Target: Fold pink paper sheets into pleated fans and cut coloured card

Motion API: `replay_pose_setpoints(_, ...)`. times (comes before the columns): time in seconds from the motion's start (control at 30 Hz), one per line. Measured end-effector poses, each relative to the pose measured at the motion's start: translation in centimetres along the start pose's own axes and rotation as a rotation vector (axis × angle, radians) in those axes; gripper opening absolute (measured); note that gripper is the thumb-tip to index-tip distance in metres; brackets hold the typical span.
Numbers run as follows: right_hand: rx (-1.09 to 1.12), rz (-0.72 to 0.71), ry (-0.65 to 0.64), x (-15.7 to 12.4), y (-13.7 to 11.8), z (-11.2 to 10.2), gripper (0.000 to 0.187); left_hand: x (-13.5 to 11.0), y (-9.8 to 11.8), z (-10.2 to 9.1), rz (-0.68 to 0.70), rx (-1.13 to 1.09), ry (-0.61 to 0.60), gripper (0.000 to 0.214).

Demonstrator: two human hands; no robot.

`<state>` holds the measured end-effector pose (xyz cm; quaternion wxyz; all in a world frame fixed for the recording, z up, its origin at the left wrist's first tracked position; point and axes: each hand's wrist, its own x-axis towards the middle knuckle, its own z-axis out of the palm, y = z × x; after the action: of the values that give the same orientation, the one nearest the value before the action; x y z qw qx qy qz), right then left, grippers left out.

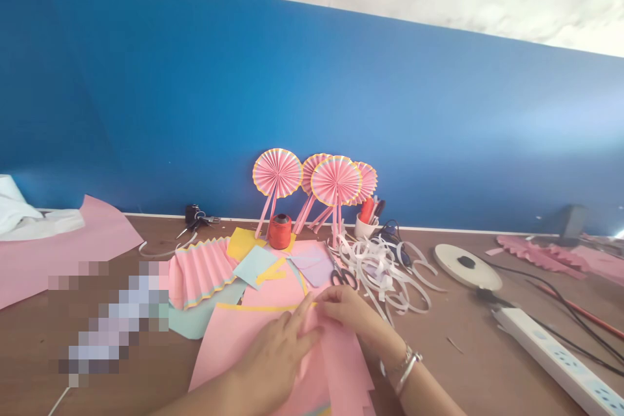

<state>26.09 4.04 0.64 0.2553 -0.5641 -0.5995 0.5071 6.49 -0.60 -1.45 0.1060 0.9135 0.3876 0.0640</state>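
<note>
A pink paper sheet (224, 351) with a yellow strip along its far edge lies in front of me, on other pink sheets. My left hand (277, 354) rests on it with fingers stretched toward that edge. Bent together, the fingers of my right hand (348, 312) pinch the sheet's yellow-edged far side; the fingertips are partly hidden. Just beyond lie black-handled scissors (344, 277), a light blue paper piece (254, 266) and a yellow paper piece (246, 244). A pleated pink paper strip (205, 273) with yellow and blue edges lies to the left.
Several round pink paper fans (277, 173) stand against the blue panel (195, 91). Near them are a red thread spool (280, 232) and a white cup (365, 227) of tools. Curled white strips (390, 266), a round pale disc (468, 266) and a power strip (560, 357) lie right.
</note>
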Motion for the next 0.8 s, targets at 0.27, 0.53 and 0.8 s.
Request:
replay_pose_setpoints(0.27, -0.007, 0.016, 0.012, 0.1, -0.4, -0.1, 0.009, -0.4, -1.2, -1.2, -0.083, -0.234, 0.085, 0.072)
replay_pose_setpoints(0.53, 0.028, -0.052, 0.048, 0.3, -0.1, -0.7, 0.011, 0.1, -4.7, -3.6, -0.248, -0.206, 0.247, 0.035)
replay_pose_setpoints(0.8, 0.035, -0.042, 0.005, -0.4, -0.6, -1.2, 0.020, 0.6, -4.6, -5.0, -0.366, -0.276, 0.231, 0.018)
